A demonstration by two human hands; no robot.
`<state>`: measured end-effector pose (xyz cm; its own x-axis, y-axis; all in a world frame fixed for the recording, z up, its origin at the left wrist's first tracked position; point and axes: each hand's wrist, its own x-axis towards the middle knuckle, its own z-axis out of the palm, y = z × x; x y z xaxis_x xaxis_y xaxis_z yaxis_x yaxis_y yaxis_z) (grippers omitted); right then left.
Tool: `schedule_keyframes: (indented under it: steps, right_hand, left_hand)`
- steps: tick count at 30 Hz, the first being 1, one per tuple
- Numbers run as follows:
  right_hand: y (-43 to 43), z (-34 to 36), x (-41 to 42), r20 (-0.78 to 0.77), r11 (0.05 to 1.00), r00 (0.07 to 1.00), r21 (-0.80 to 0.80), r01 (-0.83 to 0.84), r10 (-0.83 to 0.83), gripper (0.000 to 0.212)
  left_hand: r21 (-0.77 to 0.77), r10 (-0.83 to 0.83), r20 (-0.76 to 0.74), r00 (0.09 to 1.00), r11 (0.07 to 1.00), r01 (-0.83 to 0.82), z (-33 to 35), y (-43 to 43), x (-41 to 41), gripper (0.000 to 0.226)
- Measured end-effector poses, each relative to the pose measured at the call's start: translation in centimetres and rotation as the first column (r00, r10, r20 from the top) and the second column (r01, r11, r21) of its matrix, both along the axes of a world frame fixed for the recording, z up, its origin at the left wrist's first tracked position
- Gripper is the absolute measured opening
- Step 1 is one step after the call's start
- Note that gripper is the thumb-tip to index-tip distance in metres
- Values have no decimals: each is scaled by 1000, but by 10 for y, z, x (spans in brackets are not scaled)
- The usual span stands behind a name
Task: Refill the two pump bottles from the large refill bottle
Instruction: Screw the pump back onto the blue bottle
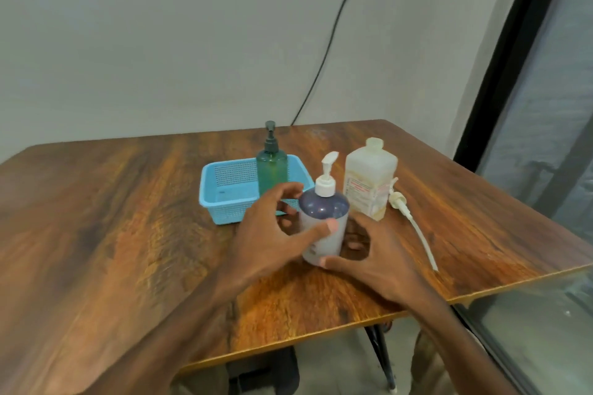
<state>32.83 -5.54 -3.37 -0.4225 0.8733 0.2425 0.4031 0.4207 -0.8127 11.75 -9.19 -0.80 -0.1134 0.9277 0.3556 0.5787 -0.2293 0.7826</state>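
Wooden table (128,218) by the grey wall, both my hands around the white pump bottle (324,228).

My left hand (272,234) and right hand (375,253) seem to grip it, though blurred; refill bottle (369,179) just behind, green pump bottle (271,167) in the blue basket (224,189).

White-pump bottle (324,228) upright up front – green pump bottle (271,168) in the basket, refill bottle (369,181) uncapped, upright behind.

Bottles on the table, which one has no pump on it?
The large refill bottle, far right: plain cap on top. The green bottle and the white bottle both carry pumps.
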Motion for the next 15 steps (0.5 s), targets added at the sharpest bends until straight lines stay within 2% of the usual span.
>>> schedule_keyframes:
  steps: [2,4,7,15]
  right_hand:
    - [-3,-3,-2,25,999,999,33,27,-28,78]
    - [-6,-2,-9,16,997,999,60,48,-49,77]
    - [-7,0,-20,-22,999,999,28,25,-24,75]
    - [-3,12,-53,81,991,988,-27,-131,133,64]
  left_hand:
    - [-79,-29,-42,999,997,26,-8,-5,2,91]
    - [-84,-43,-41,998,996,39,-12,-8,7,92]
    - [-17,62,27,998,998,-62,-16,-7,-1,88]
    - [108,229,156,961,963,-247,-10,-34,-29,79]
